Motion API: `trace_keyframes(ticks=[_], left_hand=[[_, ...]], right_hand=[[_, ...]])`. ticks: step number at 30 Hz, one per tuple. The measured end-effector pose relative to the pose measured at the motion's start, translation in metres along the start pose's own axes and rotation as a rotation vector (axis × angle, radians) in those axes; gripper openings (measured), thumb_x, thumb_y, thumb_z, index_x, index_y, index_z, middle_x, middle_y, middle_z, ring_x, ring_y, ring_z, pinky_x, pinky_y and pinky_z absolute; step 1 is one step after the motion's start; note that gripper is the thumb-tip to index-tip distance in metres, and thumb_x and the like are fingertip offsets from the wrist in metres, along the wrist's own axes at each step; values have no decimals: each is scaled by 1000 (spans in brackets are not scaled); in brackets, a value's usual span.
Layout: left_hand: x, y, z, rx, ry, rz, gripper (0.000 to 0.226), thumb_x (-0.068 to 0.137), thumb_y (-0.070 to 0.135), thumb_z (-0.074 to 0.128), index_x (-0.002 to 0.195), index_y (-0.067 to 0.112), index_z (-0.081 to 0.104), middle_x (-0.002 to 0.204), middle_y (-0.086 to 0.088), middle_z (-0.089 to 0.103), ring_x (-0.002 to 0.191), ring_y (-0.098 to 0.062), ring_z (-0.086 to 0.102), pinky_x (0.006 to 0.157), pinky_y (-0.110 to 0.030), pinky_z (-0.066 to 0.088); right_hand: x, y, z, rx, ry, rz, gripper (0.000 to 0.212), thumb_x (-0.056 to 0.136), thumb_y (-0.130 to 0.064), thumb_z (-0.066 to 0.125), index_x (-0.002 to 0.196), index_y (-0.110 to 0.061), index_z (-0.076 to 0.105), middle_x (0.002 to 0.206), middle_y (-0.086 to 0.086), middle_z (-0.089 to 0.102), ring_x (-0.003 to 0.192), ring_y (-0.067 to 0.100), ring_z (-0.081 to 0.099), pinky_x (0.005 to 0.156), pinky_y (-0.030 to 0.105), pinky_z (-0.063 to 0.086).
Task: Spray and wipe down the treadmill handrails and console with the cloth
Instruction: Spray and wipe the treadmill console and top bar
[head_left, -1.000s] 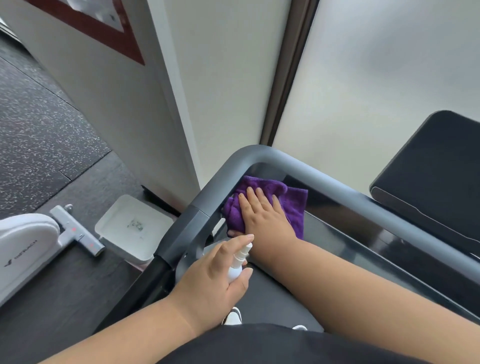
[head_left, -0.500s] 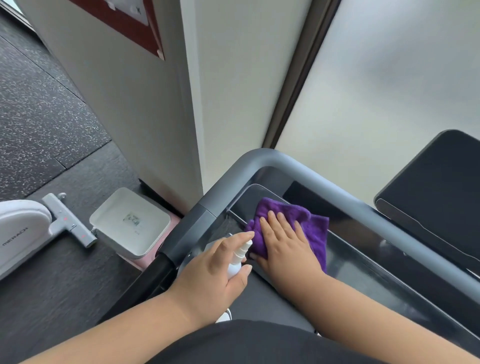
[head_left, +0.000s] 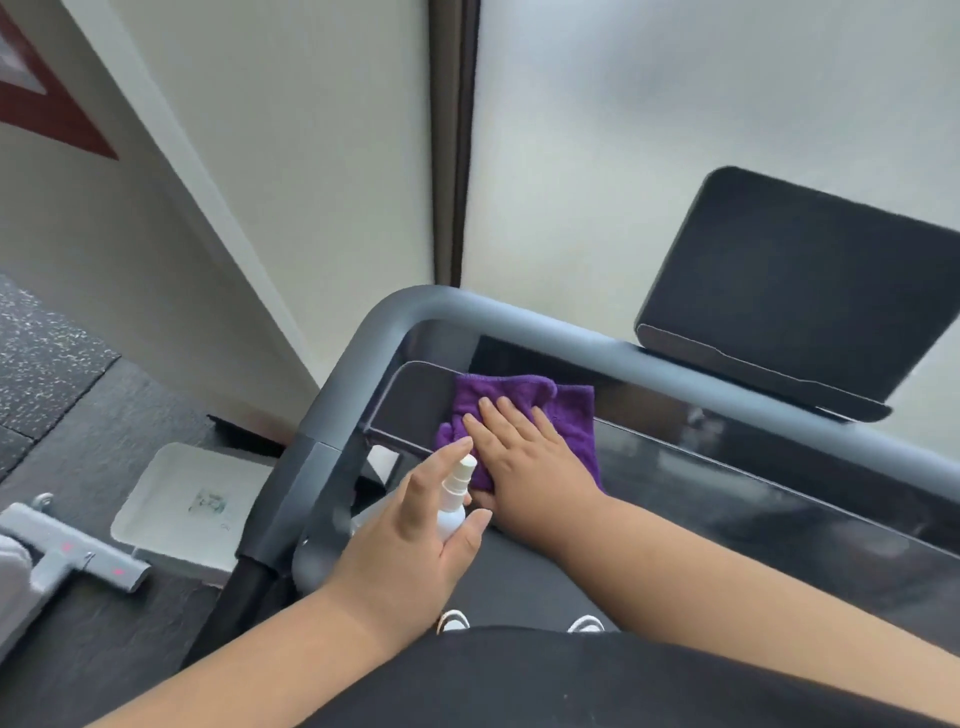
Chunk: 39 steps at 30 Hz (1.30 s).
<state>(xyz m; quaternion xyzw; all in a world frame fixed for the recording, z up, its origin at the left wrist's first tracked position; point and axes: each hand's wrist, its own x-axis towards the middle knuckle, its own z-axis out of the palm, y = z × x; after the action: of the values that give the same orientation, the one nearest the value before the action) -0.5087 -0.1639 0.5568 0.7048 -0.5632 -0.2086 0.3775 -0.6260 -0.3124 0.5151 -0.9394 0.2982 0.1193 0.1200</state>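
Observation:
My right hand (head_left: 524, 457) lies flat with straight fingers on a purple cloth (head_left: 569, 415), pressing it onto the glossy black console deck (head_left: 727, 483) near its left end. My left hand (head_left: 410, 535) grips a small white spray bottle (head_left: 453, 501), index finger up by the nozzle, just left of the cloth. The grey handrail (head_left: 519, 317) curves round the deck's far left corner. A dark console screen (head_left: 795, 291) stands tilted at the right rear.
A white square tray (head_left: 182, 499) sits on the dark floor left of the treadmill, beside a grey and white machine part (head_left: 72, 551). A wall and a frosted window panel rise close behind the handrail. My white shoes (head_left: 452, 621) show on the belt below.
My right hand slid the cloth rightward along the deck, away from the handrail corner. The view shifted right, bringing more of the screen in. The left hand kept its hold on the bottle.

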Motion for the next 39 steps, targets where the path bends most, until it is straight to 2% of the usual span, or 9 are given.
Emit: trace_keyframes(ticks=[6,9,13,17,20,25,31,35,39], left_hand=[[25,26,26,20,-150,171,57,94,38,58,142,37,27,129,10,53,101,-1,56,91,-3,35],[35,43,42,38,-204,208,60,92,41,59,141,42,25,115,11,57,91,2,55,84,-11,42],[42,64,66,46,-287,246,59,91,32,60,140,39,29,107,25,50,86,19,50,81,1,35],[44,84,88,59,-335,236,69,86,17,71,138,39,31,106,30,50,80,19,52,66,-3,38],[48,102,101,36,-326,238,72,85,12,73,138,39,33,106,29,51,84,18,53,73,1,40],[55,131,121,62,-300,240,63,86,22,66,138,38,33,106,22,52,87,19,52,77,4,35],[35,157,147,77,-317,234,60,86,33,60,137,46,33,108,27,52,79,20,53,77,2,37],[29,167,165,92,-323,228,72,87,18,70,135,53,29,108,25,55,78,14,55,76,1,37],[26,181,177,114,-327,218,72,89,26,67,135,60,24,108,26,54,79,6,56,69,-4,39]], right_hand=[[-69,51,15,73,66,222,85,83,-85,18,155,-42,9,167,-9,1,153,22,-8,117,59,-8],[-100,74,23,119,91,307,83,82,-86,24,153,-46,11,167,-6,-1,153,26,-11,117,57,-8],[-158,119,35,132,117,420,78,83,-81,28,152,-48,16,167,-1,1,153,26,-8,120,53,-3],[-212,159,41,142,120,541,71,86,-74,23,152,-48,18,167,-5,2,153,21,-8,121,45,-4],[-218,165,40,165,131,564,71,86,-69,19,153,-46,19,167,-4,3,153,21,-7,119,42,-11],[-186,149,36,199,148,450,72,86,-63,21,154,-37,21,167,3,4,153,28,-5,118,51,-11],[-205,171,43,195,172,337,69,88,-61,26,153,-37,27,167,2,11,153,25,3,120,50,-2],[-262,214,51,176,160,474,71,84,-61,27,152,-40,28,167,-1,12,153,23,6,122,47,2],[-324,254,57,204,171,640,72,83,-61,21,152,-43,30,166,-5,13,153,20,6,122,44,4]])
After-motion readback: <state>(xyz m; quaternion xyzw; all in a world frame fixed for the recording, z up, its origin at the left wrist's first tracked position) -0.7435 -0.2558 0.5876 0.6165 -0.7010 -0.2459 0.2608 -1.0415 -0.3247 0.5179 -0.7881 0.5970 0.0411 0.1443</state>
